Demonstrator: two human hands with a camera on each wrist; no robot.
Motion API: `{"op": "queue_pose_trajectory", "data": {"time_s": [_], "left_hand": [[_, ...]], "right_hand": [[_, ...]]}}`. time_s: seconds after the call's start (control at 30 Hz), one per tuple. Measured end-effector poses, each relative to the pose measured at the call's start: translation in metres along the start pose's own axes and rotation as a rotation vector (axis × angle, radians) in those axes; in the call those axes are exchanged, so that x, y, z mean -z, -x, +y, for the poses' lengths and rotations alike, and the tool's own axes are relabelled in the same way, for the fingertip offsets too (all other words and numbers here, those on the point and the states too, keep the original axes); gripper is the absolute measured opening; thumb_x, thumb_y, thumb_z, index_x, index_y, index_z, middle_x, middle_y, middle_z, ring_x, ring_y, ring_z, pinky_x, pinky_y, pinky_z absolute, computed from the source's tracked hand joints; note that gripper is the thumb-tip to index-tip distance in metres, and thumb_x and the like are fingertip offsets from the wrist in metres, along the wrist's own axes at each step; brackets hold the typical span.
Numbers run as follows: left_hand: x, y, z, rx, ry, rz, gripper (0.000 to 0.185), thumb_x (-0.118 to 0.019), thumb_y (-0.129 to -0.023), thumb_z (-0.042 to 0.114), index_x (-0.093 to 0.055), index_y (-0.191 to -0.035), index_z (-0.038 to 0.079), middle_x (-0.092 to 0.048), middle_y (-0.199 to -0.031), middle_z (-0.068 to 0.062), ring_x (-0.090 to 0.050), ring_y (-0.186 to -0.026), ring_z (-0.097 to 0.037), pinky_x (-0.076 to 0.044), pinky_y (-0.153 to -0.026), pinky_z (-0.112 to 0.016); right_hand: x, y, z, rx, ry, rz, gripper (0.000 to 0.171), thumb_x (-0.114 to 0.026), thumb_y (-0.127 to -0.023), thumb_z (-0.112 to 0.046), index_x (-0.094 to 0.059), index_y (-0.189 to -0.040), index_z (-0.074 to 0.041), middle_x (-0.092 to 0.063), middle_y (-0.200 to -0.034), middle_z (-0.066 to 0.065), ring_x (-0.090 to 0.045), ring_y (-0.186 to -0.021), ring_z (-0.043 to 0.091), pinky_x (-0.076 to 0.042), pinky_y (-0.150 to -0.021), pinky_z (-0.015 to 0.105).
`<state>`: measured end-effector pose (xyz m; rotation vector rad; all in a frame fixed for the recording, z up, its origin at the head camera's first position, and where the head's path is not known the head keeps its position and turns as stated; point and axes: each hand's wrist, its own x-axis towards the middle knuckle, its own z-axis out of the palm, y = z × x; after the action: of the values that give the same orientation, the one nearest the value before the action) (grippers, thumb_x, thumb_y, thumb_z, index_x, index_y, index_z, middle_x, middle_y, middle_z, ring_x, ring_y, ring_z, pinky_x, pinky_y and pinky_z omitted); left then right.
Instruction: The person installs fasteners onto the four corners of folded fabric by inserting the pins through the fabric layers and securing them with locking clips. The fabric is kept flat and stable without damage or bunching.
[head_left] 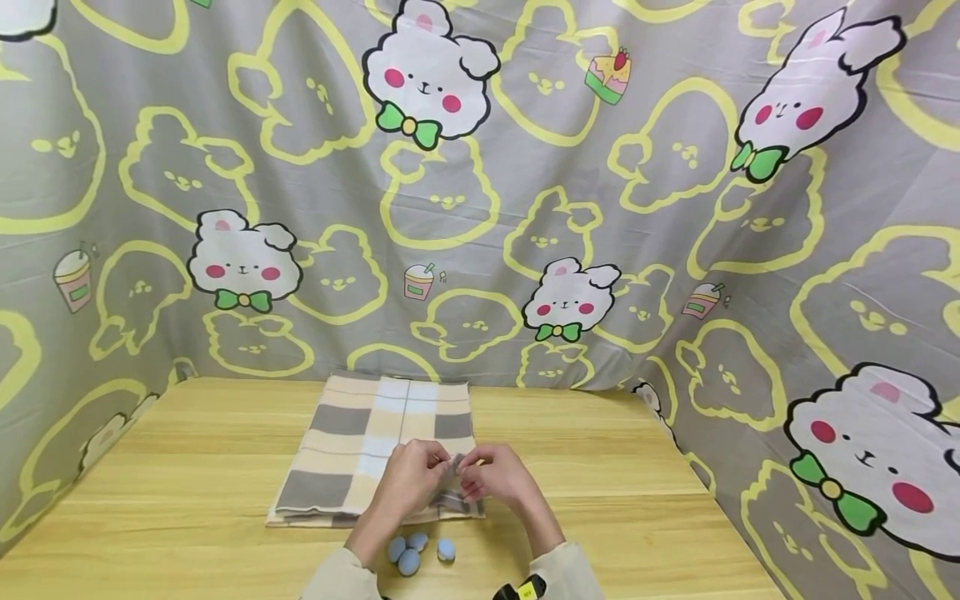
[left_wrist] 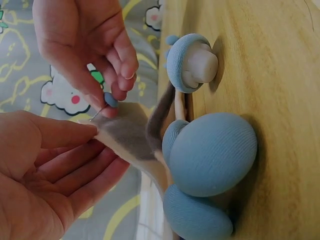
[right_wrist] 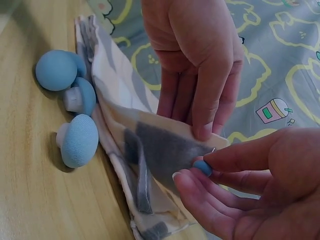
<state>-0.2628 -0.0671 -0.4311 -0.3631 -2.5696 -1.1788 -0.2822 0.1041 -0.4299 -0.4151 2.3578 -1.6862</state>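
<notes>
Body: my two bare hands, left hand (head_left: 408, 483) and right hand (head_left: 498, 477) | Sleeves: light beige, cuffs ending at my wrists | Nails: short, unpainted | Wrist gear: black device with yellow label (partly cut off by frame edge) at my right sleeve.

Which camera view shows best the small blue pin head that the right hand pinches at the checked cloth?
The right wrist view: the small blue pin head sits close and unblocked between the right hand's fingertips at the checked cloth. The left wrist view shows it too, smaller and partly covered by fingers. In the head view the hands hide it.
</notes>
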Motion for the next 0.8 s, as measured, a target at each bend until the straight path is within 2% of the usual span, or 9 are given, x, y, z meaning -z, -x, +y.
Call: {"op": "queue_pose_trajectory", "data": {"time_s": [0.2,0.43,0.53,0.63,0.8], "left_hand": [[0.0003,0.0003,0.0005,0.001,0.009,-0.014,0.008,-0.074,-0.086,0.002,-0.076,-0.081,0.007,-0.075,-0.074,-0.004,-0.061,-0.063,-0.007,-0.048,-0.056,-0.025],[0.0001,0.0,-0.0007,-0.008,0.024,-0.04,0.007,-0.074,-0.087,0.002,-0.076,-0.082,0.007,-0.075,-0.075,-0.005,-0.061,-0.063,-0.006,-0.048,-0.056,-0.025],[0.0007,-0.0002,-0.0026,-0.002,0.066,-0.073,0.008,-0.073,-0.088,0.003,-0.076,-0.082,0.007,-0.074,-0.073,-0.003,-0.059,-0.061,-0.006,-0.047,-0.055,-0.024],[0.0017,-0.0001,-0.0046,0.031,0.127,-0.111,0.011,-0.069,-0.092,0.003,-0.075,-0.083,0.006,-0.07,-0.07,-0.002,-0.056,-0.059,-0.008,-0.044,-0.054,-0.023],[0.0011,0.0011,-0.0055,0.065,0.185,-0.122,0.011,-0.063,-0.096,0.004,-0.072,-0.091,0.003,-0.069,-0.07,-0.003,-0.057,-0.058,-0.009,-0.043,-0.05,-0.024]], "right_hand": [[-0.0025,0.0006,0.0006,0.0,0.004,0.011,0.013,-0.062,-0.091,0.002,-0.068,-0.096,0.013,-0.07,-0.075,0.019,-0.069,-0.062,0.022,-0.061,-0.064,0.047],[-0.0022,-0.0009,0.0013,-0.002,-0.012,0.004,0.012,-0.062,-0.09,0.003,-0.067,-0.093,0.013,-0.069,-0.072,0.014,-0.068,-0.06,0.018,-0.062,-0.063,0.043],[-0.0021,-0.0013,0.0024,-0.011,-0.019,0.003,0.012,-0.062,-0.089,0.003,-0.067,-0.093,0.012,-0.069,-0.072,0.013,-0.068,-0.06,0.017,-0.062,-0.063,0.042],[-0.0025,-0.0014,0.0039,-0.015,-0.019,0.006,0.012,-0.062,-0.089,0.002,-0.067,-0.094,0.013,-0.069,-0.073,0.015,-0.067,-0.06,0.018,-0.061,-0.063,0.044],[-0.0032,-0.0017,0.0053,-0.01,-0.021,0.011,0.013,-0.063,-0.089,0.002,-0.067,-0.094,0.013,-0.069,-0.073,0.015,-0.067,-0.06,0.018,-0.061,-0.063,0.045]]}}
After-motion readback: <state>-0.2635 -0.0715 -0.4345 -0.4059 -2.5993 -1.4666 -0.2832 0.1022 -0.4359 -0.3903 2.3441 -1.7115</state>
